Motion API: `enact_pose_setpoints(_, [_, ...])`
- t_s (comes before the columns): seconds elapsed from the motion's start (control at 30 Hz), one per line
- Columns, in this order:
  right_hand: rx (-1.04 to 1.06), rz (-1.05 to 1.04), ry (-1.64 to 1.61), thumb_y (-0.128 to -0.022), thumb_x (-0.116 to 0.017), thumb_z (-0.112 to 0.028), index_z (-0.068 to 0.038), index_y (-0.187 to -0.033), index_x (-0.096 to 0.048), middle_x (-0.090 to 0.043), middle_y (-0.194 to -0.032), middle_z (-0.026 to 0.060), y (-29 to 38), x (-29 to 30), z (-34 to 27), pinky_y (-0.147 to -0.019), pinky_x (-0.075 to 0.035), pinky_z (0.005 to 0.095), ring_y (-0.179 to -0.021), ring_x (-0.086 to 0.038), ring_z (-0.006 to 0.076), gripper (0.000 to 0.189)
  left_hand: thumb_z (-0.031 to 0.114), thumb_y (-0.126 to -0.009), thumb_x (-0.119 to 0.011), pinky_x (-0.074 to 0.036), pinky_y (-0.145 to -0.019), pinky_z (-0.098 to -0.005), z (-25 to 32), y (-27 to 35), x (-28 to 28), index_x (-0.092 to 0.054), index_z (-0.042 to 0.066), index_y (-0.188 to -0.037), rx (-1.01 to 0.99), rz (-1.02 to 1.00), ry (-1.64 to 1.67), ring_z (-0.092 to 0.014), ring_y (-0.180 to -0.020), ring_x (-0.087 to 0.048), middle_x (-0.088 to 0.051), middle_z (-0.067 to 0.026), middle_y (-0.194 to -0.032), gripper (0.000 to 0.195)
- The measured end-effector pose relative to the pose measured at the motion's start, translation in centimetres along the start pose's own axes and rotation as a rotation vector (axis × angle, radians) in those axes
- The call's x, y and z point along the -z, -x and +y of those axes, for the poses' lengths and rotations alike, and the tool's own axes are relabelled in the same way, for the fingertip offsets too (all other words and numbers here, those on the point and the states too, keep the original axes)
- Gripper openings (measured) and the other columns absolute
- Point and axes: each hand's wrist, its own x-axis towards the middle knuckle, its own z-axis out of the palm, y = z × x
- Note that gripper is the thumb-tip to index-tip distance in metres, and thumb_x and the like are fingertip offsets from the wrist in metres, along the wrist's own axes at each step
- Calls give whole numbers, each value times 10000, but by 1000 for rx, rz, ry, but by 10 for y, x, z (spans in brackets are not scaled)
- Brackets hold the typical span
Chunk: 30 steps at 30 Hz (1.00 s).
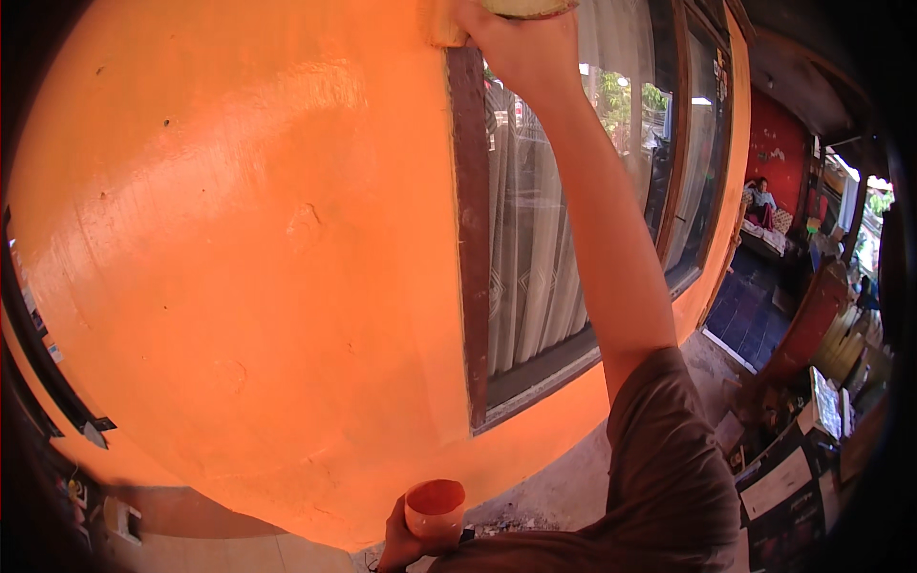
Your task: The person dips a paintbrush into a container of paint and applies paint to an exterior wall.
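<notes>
My left hand (402, 538) grips a small orange cup (435, 523) low in the view, close to the foot of the wall. The inside of the cup is coated in a darker orange; how full it is cannot be told. High up, my right hand (526, 54) reaches along the window's brown wooden frame (467, 243). Its fingers appear closed around a yellowish, paint-smeared object (530, 7), mostly cut off by the upper picture edge. A blurred orange part at the hand's left covers some of the frame. The glossy orange wall (272, 272) fills the left half.
Pale curtains (534, 286) hang behind the window glass. At the far right a person (763, 200) sits by a red wall (777, 143), beyond a dark blue tiled floor (749, 301). Stacked household items (824, 408) crowd the right side. A dark frame (57, 372) borders the wall's left end.
</notes>
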Motion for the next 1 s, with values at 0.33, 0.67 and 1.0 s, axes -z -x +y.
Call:
enact_pose_setpoints(0.33, [-55, -42, -21, -816, -670, -29, -10, -865, -627, -631, -741, 20, 37, 11, -5, -620, -478, 254, -691, -569, 78, 67, 123, -503, -962, -510, -970, -408, 13, 2, -6, -477, 23, -1308, 0, -13, -47, -243, -1140, -615, -616, -133, -1243, 945])
enact_pose_setpoints(0.67, [-175, -80, -133, -788, -679, -79, -25, -873, -635, -658, -717, 25, 72, 18, -1, -600, -495, 268, -654, -600, 85, 110, 163, -514, -969, -483, -998, -386, 21, 2, -11, -478, 10, -1311, 21, -30, 25, -218, -1160, -592, -611, -131, -1248, 949])
enact_pose_setpoints(1.0, [-195, -80, -79, -794, -684, -54, -13, -860, -647, -662, -724, 25, 106, 24, -6, -583, -485, 245, -644, -598, 73, 86, 175, -513, -971, -486, -1001, -392, 22, 9, -8, -465, 12, -1326, -1, -33, -27, -228, -1174, -589, -607, -134, -1263, 972])
